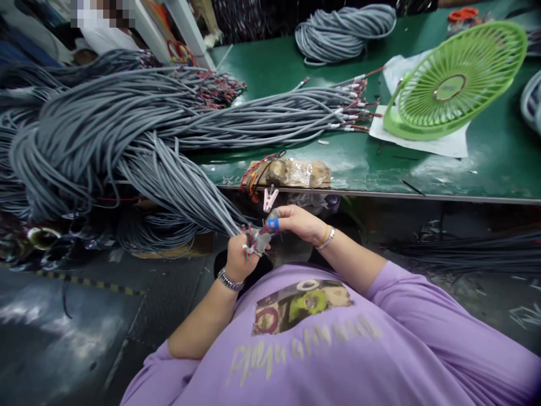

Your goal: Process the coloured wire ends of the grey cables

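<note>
My left hand [239, 258] is closed around the end of a bundle of grey cables [198, 186] that hangs over the table's front edge. Thin coloured wires and whitish wrapping [258, 241] stick out of that fist. Close beside it, my right hand [302, 224] pinches at the red wire ends, thumb and fingers together; a blue band [273, 223] sits on a digit. Exactly which wires lie between the fingertips is too small to make out. Just above the right hand, a pale pink clothespin [270, 199] is at the table edge.
A large heap of grey cables [84, 124] covers the table's left side, with ends reaching mid-table. A taped wooden block [296, 173] lies at the front edge. A green fan [452, 84] stands on white paper [443, 144] at right. A cable coil [344, 31] lies behind.
</note>
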A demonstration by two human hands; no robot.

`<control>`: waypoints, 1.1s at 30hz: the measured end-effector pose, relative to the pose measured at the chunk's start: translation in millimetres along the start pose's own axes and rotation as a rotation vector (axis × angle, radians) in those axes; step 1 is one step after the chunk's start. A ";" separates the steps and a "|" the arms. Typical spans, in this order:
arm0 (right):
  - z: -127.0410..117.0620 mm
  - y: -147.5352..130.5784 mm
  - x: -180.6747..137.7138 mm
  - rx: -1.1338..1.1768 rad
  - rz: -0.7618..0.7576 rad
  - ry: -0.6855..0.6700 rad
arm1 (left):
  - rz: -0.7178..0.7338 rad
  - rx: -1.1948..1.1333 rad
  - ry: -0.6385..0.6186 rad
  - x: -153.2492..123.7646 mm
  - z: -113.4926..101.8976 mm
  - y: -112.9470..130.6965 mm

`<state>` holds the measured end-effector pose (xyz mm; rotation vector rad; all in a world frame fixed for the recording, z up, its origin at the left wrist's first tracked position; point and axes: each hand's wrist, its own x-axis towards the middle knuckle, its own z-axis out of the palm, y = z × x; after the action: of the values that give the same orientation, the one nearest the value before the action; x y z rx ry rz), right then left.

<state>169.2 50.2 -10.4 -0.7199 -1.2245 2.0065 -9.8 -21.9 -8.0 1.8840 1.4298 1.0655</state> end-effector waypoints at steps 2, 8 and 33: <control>3.9 0.3 -2.1 -0.097 -0.056 -0.018 | 0.001 0.001 -0.125 5.5 -3.7 1.1; 10.6 4.1 -11.0 -0.330 -0.237 0.053 | -0.064 -0.084 -0.248 11.2 -8.9 4.8; 32.2 13.1 -8.0 0.087 -0.069 0.205 | -0.191 -0.322 0.053 1.2 -2.1 0.5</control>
<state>147.1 22.3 -8.3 -0.8073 -1.0226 1.8672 -11.2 -20.9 -6.2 1.4733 1.3431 1.1785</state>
